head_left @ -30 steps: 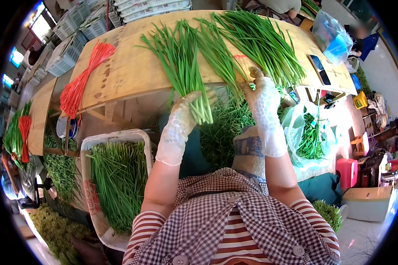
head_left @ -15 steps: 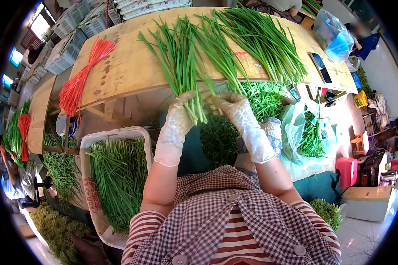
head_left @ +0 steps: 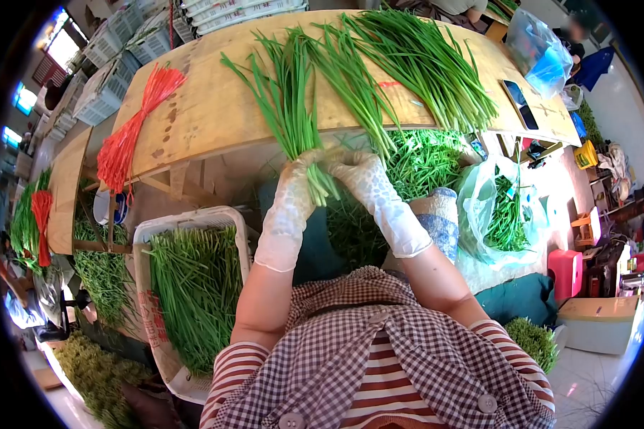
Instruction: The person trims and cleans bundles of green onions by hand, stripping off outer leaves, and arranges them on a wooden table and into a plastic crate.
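A bundle of garlic chives [head_left: 298,100] lies with its leaves on the wooden table [head_left: 200,107] and its pale stalk ends over the near edge. My gloved left hand [head_left: 297,179] is closed round those stalks. From the other side, my gloved right hand [head_left: 358,171] meets the bundle, its fingers bent and pressed in at the stalks; the fingertips are partly hidden and slightly blurred. Just right of the bundle lies a thinner row of chives [head_left: 358,89], and beyond it a larger pile of chives [head_left: 429,75].
Red ties [head_left: 144,118] lie at the table's left, a phone [head_left: 520,104] at its right. A white crate [head_left: 245,239] of cut chives stands to my lower left. A clear plastic bag [head_left: 472,222] holds greens at right. White crates [head_left: 100,93] are stacked behind; people work farther off.
My right hand has moved left, from just beside the bundle to against its stalks. The left hand stays round the stalks, nearly in place.
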`<action>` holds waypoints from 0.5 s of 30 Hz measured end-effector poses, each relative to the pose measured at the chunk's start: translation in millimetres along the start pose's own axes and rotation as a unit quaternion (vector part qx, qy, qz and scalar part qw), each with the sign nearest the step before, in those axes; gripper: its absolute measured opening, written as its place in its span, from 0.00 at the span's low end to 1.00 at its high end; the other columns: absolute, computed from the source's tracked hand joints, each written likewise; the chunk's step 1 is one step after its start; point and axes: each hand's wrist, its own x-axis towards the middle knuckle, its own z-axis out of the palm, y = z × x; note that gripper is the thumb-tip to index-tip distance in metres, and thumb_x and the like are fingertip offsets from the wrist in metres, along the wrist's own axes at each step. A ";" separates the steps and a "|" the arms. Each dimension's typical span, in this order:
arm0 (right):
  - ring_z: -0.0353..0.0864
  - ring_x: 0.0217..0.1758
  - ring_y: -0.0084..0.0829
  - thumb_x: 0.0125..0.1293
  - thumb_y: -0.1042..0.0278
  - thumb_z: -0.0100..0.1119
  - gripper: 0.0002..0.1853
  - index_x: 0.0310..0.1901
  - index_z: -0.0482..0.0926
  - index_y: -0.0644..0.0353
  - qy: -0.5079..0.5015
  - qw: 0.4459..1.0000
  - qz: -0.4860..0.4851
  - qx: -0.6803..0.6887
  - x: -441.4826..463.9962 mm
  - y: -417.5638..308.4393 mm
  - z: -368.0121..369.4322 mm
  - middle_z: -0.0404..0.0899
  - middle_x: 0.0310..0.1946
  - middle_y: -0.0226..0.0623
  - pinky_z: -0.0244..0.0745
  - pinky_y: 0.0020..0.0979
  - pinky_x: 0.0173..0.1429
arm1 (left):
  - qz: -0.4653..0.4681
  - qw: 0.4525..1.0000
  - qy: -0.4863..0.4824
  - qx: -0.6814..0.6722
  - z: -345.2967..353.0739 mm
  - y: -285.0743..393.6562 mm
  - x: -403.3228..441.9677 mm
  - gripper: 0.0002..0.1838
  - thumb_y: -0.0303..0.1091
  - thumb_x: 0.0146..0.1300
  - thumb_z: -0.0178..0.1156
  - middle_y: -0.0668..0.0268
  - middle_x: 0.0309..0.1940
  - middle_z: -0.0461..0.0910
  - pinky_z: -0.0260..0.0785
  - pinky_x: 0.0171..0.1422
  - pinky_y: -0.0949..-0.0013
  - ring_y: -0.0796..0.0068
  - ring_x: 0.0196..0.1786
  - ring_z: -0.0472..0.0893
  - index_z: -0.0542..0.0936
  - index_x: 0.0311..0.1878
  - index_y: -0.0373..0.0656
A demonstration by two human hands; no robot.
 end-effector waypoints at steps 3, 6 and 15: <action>0.79 0.30 0.22 0.59 0.61 0.68 0.15 0.39 0.84 0.66 0.022 1.000 0.009 -0.007 -1.1 3.9 -2.5 0.83 0.29 0.36 0.76 0.25 0.38 | 0.000 0.997 0.060 0.054 5.9 5.5 -5.0 0.18 0.25 0.63 0.55 0.45 0.48 0.80 0.77 0.50 0.63 0.60 0.45 0.83 0.71 0.55 0.27; 0.82 0.32 0.27 0.57 0.60 0.67 0.16 0.39 0.83 0.66 0.003 0.998 0.018 -0.058 -27.0 -1.4 -16.6 0.84 0.30 0.41 0.77 0.28 0.42 | 0.014 0.995 0.064 0.071 13.7 5.1 -5.6 0.13 0.25 0.64 0.54 0.47 0.45 0.81 0.77 0.52 0.63 0.59 0.45 0.83 0.73 0.50 0.29; 0.84 0.28 0.43 0.64 0.53 0.59 0.15 0.35 0.83 0.58 0.130 0.871 -0.123 -0.457 -77.4 25.4 -88.0 0.82 0.28 0.44 0.79 0.39 0.33 | 0.080 0.995 0.059 0.033 49.6 72.2 -40.4 0.13 0.31 0.64 0.58 0.54 0.33 0.80 0.80 0.41 0.60 0.59 0.36 0.83 0.73 0.48 0.33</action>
